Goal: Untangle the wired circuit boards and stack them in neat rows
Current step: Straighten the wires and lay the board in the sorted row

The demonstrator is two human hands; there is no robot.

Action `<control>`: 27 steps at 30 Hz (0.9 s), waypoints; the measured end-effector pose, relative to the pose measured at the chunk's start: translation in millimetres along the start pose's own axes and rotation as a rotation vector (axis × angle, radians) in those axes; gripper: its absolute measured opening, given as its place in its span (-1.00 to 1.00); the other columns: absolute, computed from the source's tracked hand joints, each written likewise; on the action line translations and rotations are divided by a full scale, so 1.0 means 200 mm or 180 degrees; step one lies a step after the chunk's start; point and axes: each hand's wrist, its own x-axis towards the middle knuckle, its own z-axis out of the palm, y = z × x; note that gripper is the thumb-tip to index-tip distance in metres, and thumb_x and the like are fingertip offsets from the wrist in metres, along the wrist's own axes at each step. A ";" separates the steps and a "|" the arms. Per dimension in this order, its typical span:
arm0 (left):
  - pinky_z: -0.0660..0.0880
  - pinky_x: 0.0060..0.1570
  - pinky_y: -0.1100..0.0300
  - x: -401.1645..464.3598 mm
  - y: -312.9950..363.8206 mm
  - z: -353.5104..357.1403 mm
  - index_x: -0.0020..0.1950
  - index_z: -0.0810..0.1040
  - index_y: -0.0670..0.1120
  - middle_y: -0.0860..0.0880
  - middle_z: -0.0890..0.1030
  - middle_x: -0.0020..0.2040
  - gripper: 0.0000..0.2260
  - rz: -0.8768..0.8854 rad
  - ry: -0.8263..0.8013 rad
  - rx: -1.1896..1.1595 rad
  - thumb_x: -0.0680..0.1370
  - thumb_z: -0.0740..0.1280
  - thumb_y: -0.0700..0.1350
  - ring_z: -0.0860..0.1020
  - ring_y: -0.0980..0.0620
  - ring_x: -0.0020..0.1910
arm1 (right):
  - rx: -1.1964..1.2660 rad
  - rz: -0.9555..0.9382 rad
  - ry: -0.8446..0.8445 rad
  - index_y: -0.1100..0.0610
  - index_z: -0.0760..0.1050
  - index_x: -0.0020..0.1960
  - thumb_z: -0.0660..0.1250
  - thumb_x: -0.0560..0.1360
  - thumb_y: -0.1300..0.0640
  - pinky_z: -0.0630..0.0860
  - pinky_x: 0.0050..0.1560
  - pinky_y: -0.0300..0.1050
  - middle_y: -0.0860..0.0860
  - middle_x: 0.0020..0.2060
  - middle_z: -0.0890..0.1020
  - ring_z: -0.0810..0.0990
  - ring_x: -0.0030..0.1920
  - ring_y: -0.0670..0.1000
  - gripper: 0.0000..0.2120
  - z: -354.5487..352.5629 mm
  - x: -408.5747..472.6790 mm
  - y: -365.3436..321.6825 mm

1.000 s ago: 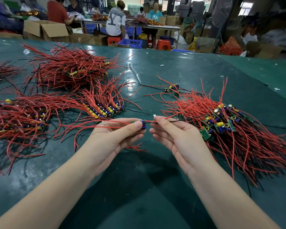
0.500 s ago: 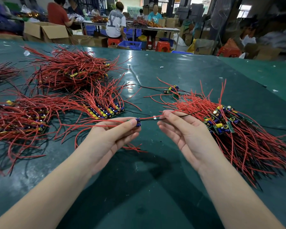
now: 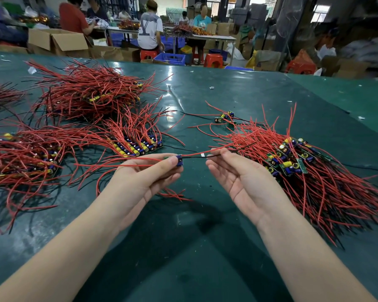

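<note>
My left hand (image 3: 144,177) pinches a small circuit board with a blue capacitor (image 3: 179,160) between thumb and fingers, its red wires trailing left. My right hand (image 3: 242,179), palm up, pinches that board's black and red wires (image 3: 202,155) at the fingertips. The wires run taut between the two hands. On the right lies a tangled heap of wired boards (image 3: 292,162). To the left stands a neat row of stacked boards (image 3: 138,147) with red wires fanning back.
More heaps of red-wired boards lie at the left (image 3: 24,158) and far left (image 3: 87,94). A few loose boards (image 3: 225,117) sit further back on the green table (image 3: 183,247). People work at tables beyond, among cardboard boxes and stools.
My hands have drawn apart. The left hand has pulled the board leftward, and the wires now stretch longer between the two hands.
</note>
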 end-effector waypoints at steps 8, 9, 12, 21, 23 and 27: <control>0.58 -0.21 0.31 0.01 -0.01 -0.01 -0.20 0.72 -0.17 -0.15 0.70 -0.17 -0.83 -0.0034 0.0058 0.0058 0.26 0.46 -0.15 0.69 0.01 -0.16 | 0.0039 -0.0223 -0.0127 0.30 0.61 -0.08 0.37 0.41 0.37 0.60 -0.20 -0.25 0.15 -0.22 0.68 0.68 -0.24 0.01 -0.89 -0.02 0.01 -0.02; 0.58 -0.21 0.31 0.01 -0.01 -0.01 -0.20 0.73 -0.16 -0.15 0.70 -0.17 -0.83 -0.0038 0.0059 0.0087 0.25 0.47 -0.14 0.69 0.01 -0.16 | 0.0037 -0.0270 -0.0129 0.30 0.61 -0.07 0.41 0.34 0.34 0.60 -0.18 -0.25 0.14 -0.21 0.68 0.68 -0.23 0.00 -0.83 -0.02 0.01 -0.02; 0.58 -0.21 0.31 0.01 -0.02 -0.01 -0.21 0.73 -0.14 -0.14 0.70 -0.18 -0.80 -0.0049 0.0060 0.0119 0.21 0.48 -0.11 0.69 0.01 -0.16 | -0.0091 -0.0457 -0.0021 0.25 0.69 -0.21 0.40 0.37 0.27 0.60 -0.21 -0.27 0.11 -0.25 0.68 0.67 -0.27 -0.03 -0.91 -0.03 0.01 -0.03; 0.59 -0.16 0.26 0.00 -0.02 0.01 -0.14 0.73 -0.10 -0.11 0.71 -0.08 -0.77 -0.0148 -0.0220 0.0030 0.25 0.47 -0.07 0.66 0.07 -0.06 | -0.0782 0.0177 -0.0713 0.19 0.63 -0.11 0.49 0.18 0.12 0.60 -0.21 -0.24 0.11 -0.17 0.70 0.66 -0.29 -0.01 -0.70 0.02 -0.04 0.04; 0.59 -0.13 0.24 -0.01 -0.02 0.01 -0.09 0.73 -0.10 -0.14 0.70 -0.03 -0.74 -0.0154 -0.0405 0.0197 0.28 0.46 -0.04 0.66 0.03 -0.05 | -0.0856 0.0310 -0.0893 0.23 0.64 -0.08 0.47 0.23 0.13 0.60 -0.21 -0.22 0.13 -0.20 0.71 0.68 -0.28 0.01 -0.71 0.05 -0.06 0.07; 0.60 -0.13 0.23 0.00 -0.01 0.02 0.02 0.69 -0.12 -0.10 0.70 0.00 -0.69 -0.0254 -0.0424 0.0026 0.46 0.28 0.03 0.65 0.06 -0.06 | -0.0755 0.0132 -0.0656 0.24 0.66 -0.15 0.45 0.25 0.14 0.59 -0.30 -0.24 0.17 -0.28 0.69 0.67 -0.35 0.01 -0.77 0.06 -0.06 0.08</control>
